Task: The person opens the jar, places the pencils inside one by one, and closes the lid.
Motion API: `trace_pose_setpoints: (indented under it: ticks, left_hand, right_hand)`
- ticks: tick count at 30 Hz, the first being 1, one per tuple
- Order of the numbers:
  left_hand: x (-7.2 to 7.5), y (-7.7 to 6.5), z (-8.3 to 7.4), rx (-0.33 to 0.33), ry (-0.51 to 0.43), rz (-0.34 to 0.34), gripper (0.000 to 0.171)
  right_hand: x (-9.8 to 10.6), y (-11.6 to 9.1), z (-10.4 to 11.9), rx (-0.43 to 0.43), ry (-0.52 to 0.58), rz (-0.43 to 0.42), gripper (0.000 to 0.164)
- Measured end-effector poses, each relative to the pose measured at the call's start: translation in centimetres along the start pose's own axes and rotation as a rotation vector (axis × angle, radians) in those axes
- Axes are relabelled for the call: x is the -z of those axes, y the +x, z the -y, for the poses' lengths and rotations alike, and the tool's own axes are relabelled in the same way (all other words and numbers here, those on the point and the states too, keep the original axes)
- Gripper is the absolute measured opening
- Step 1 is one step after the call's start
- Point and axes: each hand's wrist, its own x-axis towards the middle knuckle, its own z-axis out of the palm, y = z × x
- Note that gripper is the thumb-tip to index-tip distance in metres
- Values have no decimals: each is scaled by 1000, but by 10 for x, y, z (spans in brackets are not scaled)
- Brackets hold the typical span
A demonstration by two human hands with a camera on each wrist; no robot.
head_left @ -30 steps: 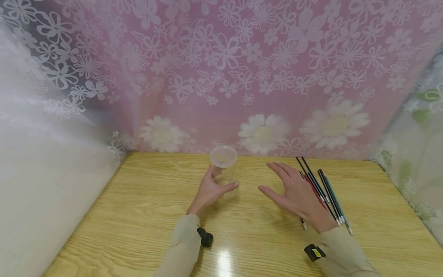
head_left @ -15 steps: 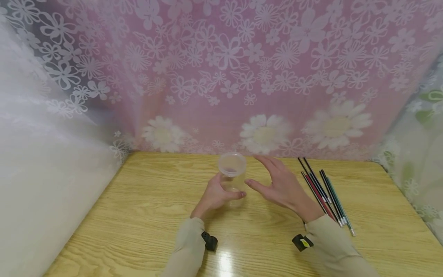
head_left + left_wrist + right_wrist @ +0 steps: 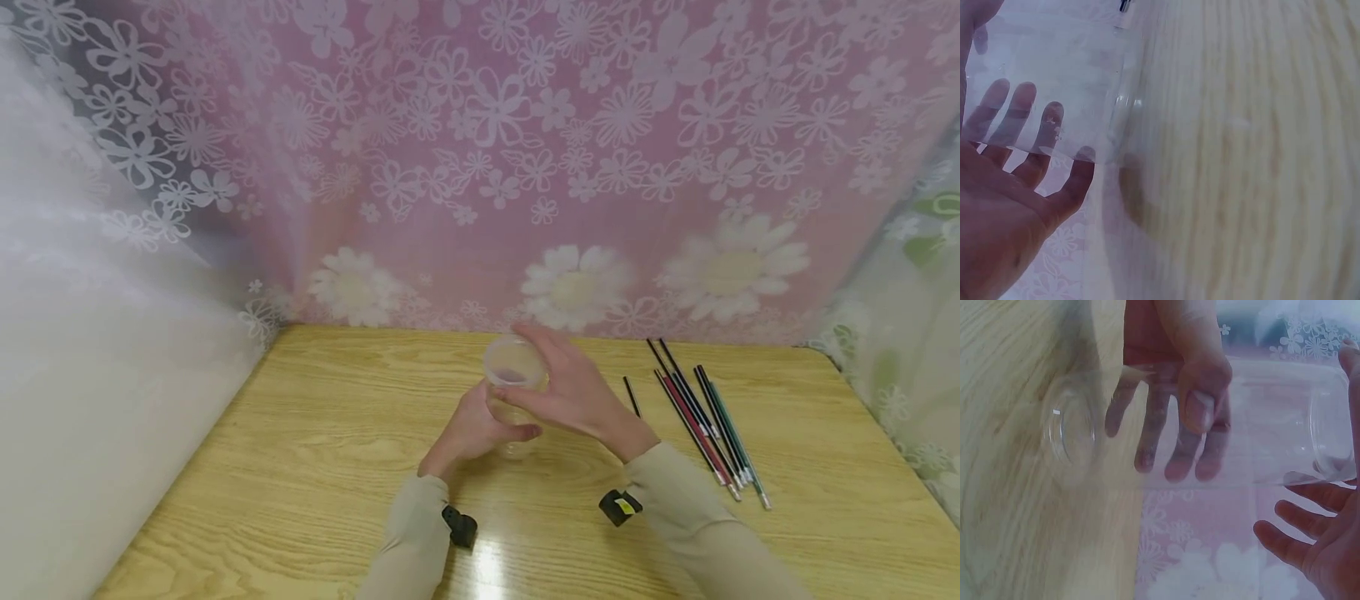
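A clear plastic jar [image 3: 513, 448] is held upright over the middle of the table. My left hand [image 3: 474, 423] grips its body, thumb across the near side; in the left wrist view the fingers of that left hand [image 3: 1016, 206] show through the transparent wall. Up at the top, my right hand [image 3: 576, 390] holds the pale round lid [image 3: 513, 360] from the right, thumb in front and fingers on the far side. In the right wrist view the jar [image 3: 1272, 425] lies across the picture, with the right hand [image 3: 1313, 534] at its lid end. Nothing shows inside the jar.
Several dark, red and green pencils [image 3: 712, 417] lie in a loose bunch on the wooden table [image 3: 322, 467], right of the hands. One black pencil [image 3: 632, 397] lies apart, partly hidden by the right forearm. Behind the table hangs a pink flowered curtain [image 3: 450, 208].
My right hand has moved left from near the pencils and taken hold of the jar's lid. The left hand has shifted the jar slightly right and nearer.
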Motion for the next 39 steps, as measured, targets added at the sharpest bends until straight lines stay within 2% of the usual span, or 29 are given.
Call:
trace_pose_setpoints:
  ticks: [4,8,14,17,24,28,33,36,39]
  left_hand:
    - [1,0,0,-7,8,15,81]
    - [4,0,1,-15,-5,47,82]
    - [9,3,4,-16,-104,111,86]
    - [11,6,6,-9,-124,133,85]
    - [14,7,6,-27,-161,205,87]
    - [14,8,7,-29,-158,210,88]
    - [13,7,8,-29,-140,195,81]
    - [12,6,9,-27,-138,192,79]
    - [12,5,8,-19,-150,194,79]
  right_hand:
    - [-7,4,4,-44,93,2,85]
    - [-13,6,6,-85,266,-4,73]
    - [-17,9,3,-80,440,33,66]
    - [-15,12,1,-59,514,75,64]
    - [-7,19,-12,11,702,239,58]
    - [-10,18,-13,9,740,230,70]
    - [-15,7,-9,-44,691,96,86]
    - [-17,-1,-8,-81,621,21,82]
    - [-17,-5,-9,-77,593,-15,75]
